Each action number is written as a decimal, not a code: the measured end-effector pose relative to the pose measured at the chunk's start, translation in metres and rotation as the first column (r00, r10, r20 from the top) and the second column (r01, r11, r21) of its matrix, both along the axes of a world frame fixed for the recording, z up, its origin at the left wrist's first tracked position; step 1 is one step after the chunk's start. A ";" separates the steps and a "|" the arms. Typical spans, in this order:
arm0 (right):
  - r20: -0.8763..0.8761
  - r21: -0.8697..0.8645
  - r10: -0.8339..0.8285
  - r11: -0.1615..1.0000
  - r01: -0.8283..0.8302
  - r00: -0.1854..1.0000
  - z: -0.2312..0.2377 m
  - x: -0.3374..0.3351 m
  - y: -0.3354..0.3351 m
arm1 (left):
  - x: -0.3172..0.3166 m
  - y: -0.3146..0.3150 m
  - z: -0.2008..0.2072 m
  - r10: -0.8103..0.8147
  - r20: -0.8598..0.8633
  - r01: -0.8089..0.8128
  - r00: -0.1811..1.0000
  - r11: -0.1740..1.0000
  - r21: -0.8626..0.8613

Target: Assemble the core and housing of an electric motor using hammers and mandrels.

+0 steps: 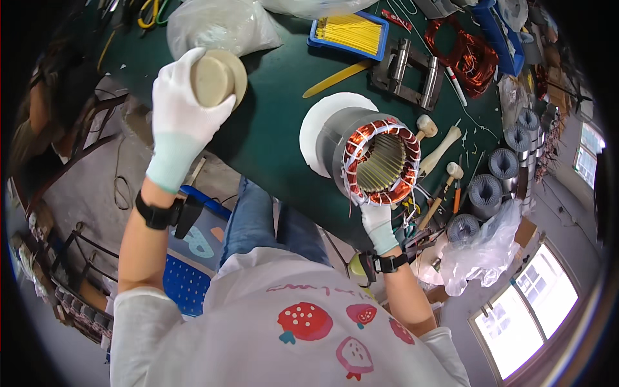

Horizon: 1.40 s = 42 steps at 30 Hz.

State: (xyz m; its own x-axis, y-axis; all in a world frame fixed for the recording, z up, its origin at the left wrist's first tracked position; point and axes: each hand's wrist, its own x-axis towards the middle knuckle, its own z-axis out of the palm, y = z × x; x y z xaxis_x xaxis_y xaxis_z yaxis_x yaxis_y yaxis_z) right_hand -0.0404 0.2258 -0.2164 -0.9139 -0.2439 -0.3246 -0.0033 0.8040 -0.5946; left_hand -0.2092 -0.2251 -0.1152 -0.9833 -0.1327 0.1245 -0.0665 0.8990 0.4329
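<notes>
My left hand [184,103], in a white glove, is raised over the table's left edge. It grips a beige stepped round block [214,82] by its rim, fingers behind and thumb at the lower side. On the right, a motor stator [336,132] with a grey shell stands on a white round plate [311,138]. Its upper end carries a ring of copper windings [411,153] laced with white cord, around a slotted bore. My gloved right hand [377,222] is against the stator's near side, below the winding ring; its fingertips are hidden there.
On the green table [271,129] are a blue tray of yellow strips [348,33], a yellow blade-shaped strip [336,79], a metal fixture [407,72] and copper coils [474,61]. Mallets [454,171] and several stator cores [485,190] line the right. A plastic bag [216,29] lies far left.
</notes>
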 end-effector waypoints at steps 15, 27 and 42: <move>0.671 -0.647 -0.473 0.004 0.763 0.572 0.044 -0.042 -0.017 | -0.013 0.145 0.043 -0.544 0.213 0.326 0.812 0.725 0.607; 0.690 -0.631 -0.378 0.101 0.769 0.617 0.029 -0.078 -0.022 | -0.016 0.190 0.059 -0.323 0.476 0.238 0.818 0.943 0.232; 0.885 -0.420 -0.281 -0.140 0.897 0.371 0.012 -0.094 -0.020 | 0.000 0.249 0.112 -0.537 0.331 0.552 0.775 0.832 0.057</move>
State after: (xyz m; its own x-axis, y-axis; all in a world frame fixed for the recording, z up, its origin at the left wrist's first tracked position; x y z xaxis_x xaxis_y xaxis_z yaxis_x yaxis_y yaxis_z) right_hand -0.1344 0.2059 -0.2043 -0.6364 -0.0178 -0.7711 0.5759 -0.6760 -0.4597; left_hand -0.2094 0.0238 -0.0029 -0.8739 0.4354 -0.2161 0.3123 0.8436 0.4368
